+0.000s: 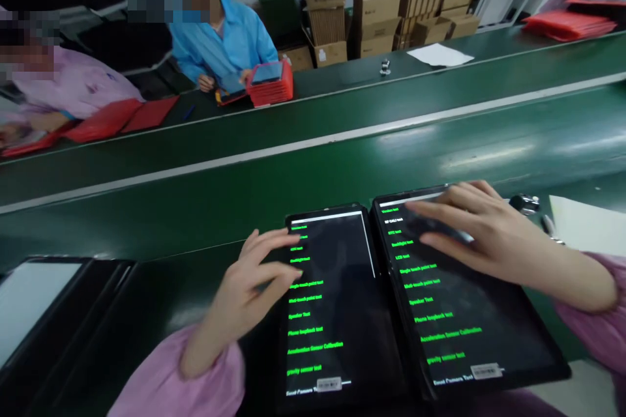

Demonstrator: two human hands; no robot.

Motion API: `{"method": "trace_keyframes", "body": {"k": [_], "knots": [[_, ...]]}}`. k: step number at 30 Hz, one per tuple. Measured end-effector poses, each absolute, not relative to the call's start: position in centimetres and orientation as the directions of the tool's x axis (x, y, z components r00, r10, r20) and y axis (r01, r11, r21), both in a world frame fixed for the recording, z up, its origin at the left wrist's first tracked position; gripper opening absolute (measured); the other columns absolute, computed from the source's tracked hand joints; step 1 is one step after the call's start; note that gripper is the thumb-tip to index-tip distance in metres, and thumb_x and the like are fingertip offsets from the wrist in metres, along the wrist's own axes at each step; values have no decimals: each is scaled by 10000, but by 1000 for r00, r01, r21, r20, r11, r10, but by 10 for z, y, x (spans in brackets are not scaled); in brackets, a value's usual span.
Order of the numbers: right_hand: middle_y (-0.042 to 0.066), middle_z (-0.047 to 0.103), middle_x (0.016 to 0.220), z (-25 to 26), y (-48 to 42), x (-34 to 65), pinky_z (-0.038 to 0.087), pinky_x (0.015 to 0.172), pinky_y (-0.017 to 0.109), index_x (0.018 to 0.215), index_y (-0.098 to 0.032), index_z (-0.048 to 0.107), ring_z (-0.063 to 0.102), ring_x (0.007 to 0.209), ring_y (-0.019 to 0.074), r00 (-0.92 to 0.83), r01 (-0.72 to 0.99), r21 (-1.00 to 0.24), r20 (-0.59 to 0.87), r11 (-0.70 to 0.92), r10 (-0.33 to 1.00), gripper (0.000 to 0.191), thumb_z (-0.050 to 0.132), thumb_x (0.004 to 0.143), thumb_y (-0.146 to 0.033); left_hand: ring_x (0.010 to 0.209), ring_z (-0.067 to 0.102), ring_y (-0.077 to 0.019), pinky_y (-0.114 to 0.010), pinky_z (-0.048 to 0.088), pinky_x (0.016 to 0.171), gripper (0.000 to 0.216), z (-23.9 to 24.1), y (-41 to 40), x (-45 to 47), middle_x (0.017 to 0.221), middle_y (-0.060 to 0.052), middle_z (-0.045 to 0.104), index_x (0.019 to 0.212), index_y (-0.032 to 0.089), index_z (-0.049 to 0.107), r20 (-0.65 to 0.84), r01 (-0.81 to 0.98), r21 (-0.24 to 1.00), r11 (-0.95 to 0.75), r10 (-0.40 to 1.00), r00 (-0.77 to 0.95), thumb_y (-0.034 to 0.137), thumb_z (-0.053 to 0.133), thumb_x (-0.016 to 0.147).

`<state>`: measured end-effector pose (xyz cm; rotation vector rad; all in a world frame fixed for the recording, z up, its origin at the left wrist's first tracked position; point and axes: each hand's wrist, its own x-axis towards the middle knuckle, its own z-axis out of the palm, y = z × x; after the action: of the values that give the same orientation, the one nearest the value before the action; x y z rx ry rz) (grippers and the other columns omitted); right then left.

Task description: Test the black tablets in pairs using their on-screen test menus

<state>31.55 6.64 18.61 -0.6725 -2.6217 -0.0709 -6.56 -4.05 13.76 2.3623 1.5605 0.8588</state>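
Observation:
Two black tablets lie side by side in front of me, their dark screens showing lists of test names, mostly in green. Over the upper left edge of the left tablet is my left hand, thumb and fingers apart and nothing held. My right hand reaches in from the right above the top of the right tablet, fingers spread and empty. Whether the fingertips touch the glass I cannot tell. A small barcode label sits near the bottom of the left screen, and a similar label on the right one.
More tablets lie at the left. Beyond the green bench, a person in blue handles a tablet beside a red-cased stack. Another person in pink sits further left. White paper and a small metal object lie right.

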Motion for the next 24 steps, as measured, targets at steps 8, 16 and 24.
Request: {"method": "trace_keyframes", "body": {"k": [8,16,24], "knots": [[-22,588,707,192,-6,346,511,863,398,1067,-190,760,579,666,155,-892,269,-266,294,926,344,513,354,1147,-494,1108,767,-250,-523,534,1183,304,151,-75,-73,1097,53,809,962,413,805,372,732,631,-258,928,7,231,562,981],[9,551,631,186,-16,365,515,828,487,999,-247,823,568,542,203,-873,335,-157,321,929,368,659,237,1137,-516,1124,762,-248,-532,461,1212,150,137,-35,-60,1167,-15,805,1071,312,768,422,885,382,-265,902,88,350,635,1013],[11,593,635,187,-2,366,537,801,443,951,-239,815,619,567,182,-862,344,-157,338,926,378,628,277,1136,-505,1139,744,-286,-578,341,1259,252,129,-24,-61,1278,-85,766,1209,292,736,432,930,174,-323,874,222,411,586,1045]]}}
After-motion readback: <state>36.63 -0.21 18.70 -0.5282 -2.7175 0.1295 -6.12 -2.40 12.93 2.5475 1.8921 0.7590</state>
